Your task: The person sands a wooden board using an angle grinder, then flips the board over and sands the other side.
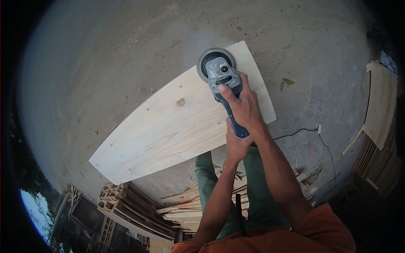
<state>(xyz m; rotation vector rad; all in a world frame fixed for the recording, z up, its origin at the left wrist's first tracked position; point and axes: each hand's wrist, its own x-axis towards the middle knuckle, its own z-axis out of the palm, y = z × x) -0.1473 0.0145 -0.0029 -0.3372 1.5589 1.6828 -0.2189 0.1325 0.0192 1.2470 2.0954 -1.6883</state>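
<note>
I'm sanding: right hand (244, 107) and left hand (236, 145) clamp the angle grinder (219, 69) (disc flat) on the pine board (168, 126); next, steady sweeps.

An open-air woodworking yard: stacked timber slats (135, 211) and boards (379, 109) (cut panels) line the bare concrete floor (105, 63).

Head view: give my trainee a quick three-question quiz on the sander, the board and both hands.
1. True or false: the angle grinder's disc rests on the wooden board.
2. Which hand is nearer the disc: A left, B right?
3. What lies on the concrete floor right of the board?

Key
1. True.
2. B: the right hand grips the body; the left hand holds the handle's tail.
3. A black power cord and green leaves.
</note>
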